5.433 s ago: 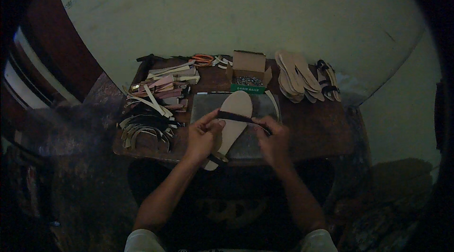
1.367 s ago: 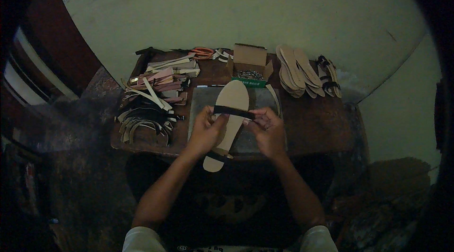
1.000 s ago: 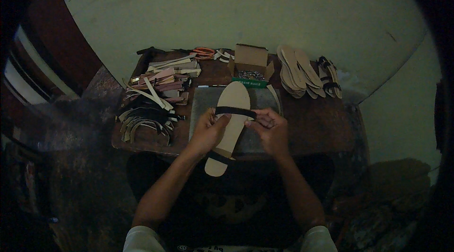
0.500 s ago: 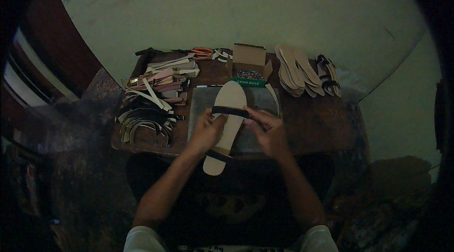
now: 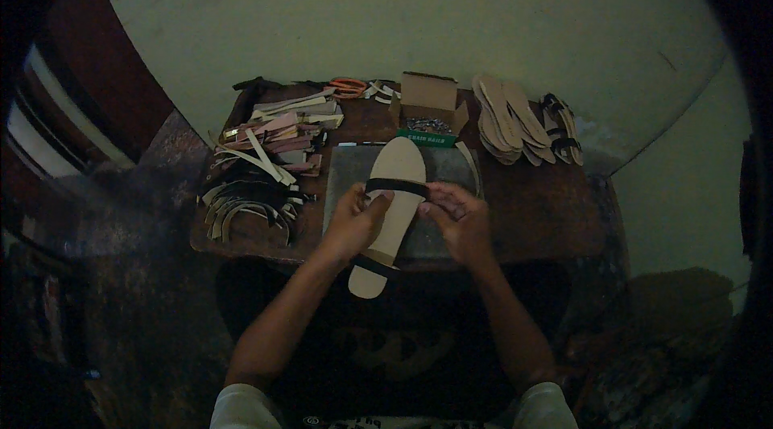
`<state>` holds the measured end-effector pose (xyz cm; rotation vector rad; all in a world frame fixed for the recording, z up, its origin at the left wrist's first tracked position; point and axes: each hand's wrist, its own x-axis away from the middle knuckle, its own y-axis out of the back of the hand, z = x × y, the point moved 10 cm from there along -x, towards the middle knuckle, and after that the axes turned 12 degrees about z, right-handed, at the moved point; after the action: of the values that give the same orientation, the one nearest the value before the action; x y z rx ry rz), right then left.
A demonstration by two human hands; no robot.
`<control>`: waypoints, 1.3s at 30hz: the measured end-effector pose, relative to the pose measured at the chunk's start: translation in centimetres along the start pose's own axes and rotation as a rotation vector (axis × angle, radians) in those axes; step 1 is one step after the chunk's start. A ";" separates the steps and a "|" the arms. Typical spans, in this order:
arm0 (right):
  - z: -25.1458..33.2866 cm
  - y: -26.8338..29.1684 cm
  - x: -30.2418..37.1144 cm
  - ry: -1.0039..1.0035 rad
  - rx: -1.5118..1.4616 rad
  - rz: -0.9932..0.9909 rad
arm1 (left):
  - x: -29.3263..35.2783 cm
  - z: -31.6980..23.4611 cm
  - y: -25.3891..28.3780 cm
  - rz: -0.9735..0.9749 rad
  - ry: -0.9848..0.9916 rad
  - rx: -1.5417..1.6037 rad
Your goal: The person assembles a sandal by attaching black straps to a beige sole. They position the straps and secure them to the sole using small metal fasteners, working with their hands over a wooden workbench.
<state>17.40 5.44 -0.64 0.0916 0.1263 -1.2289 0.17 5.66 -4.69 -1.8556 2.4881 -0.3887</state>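
Between my hands is a beige sandal sole (image 5: 390, 223), tilted, its toe end pointing away over a grey slab (image 5: 345, 167). One black strap (image 5: 396, 186) crosses its front part and another black strap (image 5: 375, 265) crosses near the heel, which juts past the table's near edge. My left hand (image 5: 358, 219) grips the sole's left edge, with the thumb on top just below the front strap. On the other side, my right hand (image 5: 457, 215) pinches the right end of the front strap at the sole's edge. Its fingertips are partly hidden there.
Straps and strips (image 5: 274, 143) lie in piles on the left of the brown table (image 5: 531, 219). Behind the slab stands an open carton of nails (image 5: 427, 127), near orange-handled scissors (image 5: 349, 88). Stacked beige soles (image 5: 511, 123) and a strapped black sandal (image 5: 562, 129) sit at the back right.
My right fingers have shifted slightly at the strap's right end and look more curled around it. The left hand keeps its grip on the sole. The whole view has moved a little.
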 end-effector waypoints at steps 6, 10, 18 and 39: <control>0.4 0.2 -0.1 0.029 0.043 -0.024 | 0.3 0.3 -0.3 0.027 0.074 0.044; -0.1 0.5 -0.1 0.017 0.025 -0.055 | 0.2 0.6 -0.6 0.055 0.084 0.136; 0.0 0.5 -0.2 0.041 -0.025 -0.043 | 0.2 0.2 -0.8 0.080 0.110 0.116; -0.2 0.4 -0.1 -0.012 -0.031 -0.039 | 0.5 0.6 -0.2 0.009 0.104 0.011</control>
<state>17.72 5.64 -0.81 0.0552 0.1373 -1.2660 0.35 5.06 -5.14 -1.8659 2.5525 -0.5104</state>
